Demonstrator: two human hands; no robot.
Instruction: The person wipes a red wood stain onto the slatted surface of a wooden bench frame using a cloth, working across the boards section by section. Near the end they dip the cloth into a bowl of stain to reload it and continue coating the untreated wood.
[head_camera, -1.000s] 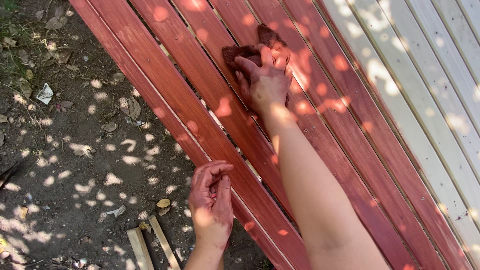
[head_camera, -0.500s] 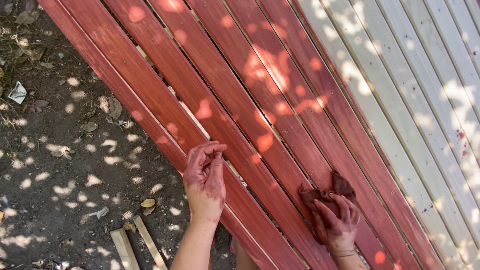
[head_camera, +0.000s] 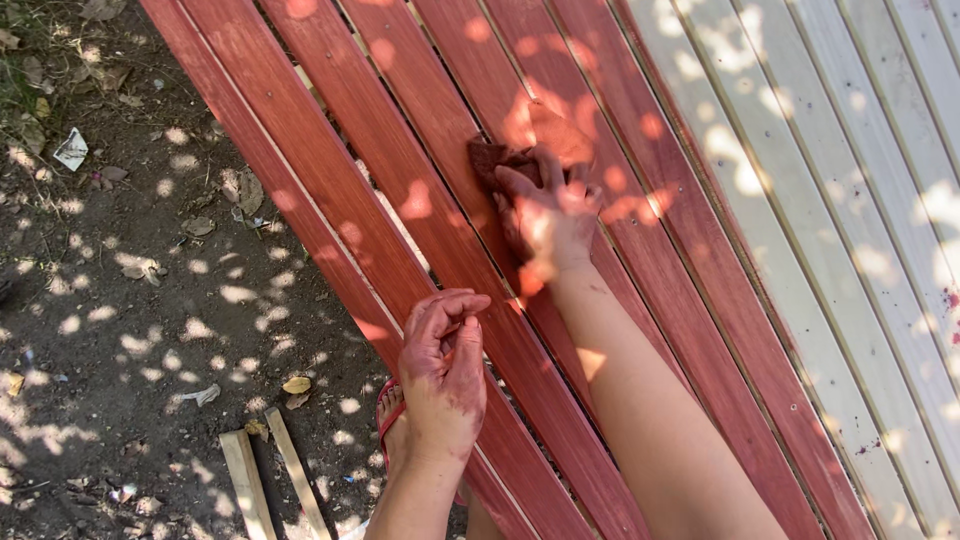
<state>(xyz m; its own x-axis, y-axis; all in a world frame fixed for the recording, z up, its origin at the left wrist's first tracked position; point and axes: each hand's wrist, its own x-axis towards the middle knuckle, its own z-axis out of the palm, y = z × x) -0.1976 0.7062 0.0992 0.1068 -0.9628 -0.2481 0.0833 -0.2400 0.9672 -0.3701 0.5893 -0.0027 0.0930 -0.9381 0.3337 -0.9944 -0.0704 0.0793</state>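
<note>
You are outside, over dirt ground with dry leaves and spots of sun. Long wood slats lie side by side in front of you. The ones on your left are stained red. The ones on your right, the pale slats, are still bare.

Your right hand is pressed flat on a dark red rag, fingers closed over it. The rag sits on a red slat, up near the middle of the view. Your left hand holds nothing. Its fingers are loosely curled and it rests on the edge of the nearest red slat. Both hands are red with stain.

It looks like you are rubbing stain into the wood. The slats run long from the top left down to the bottom right. Your next rub should go along that line, with the rag kept flat. The pale slats have no stain yet.

Your foot in a red sandal shows under the slats.
</note>
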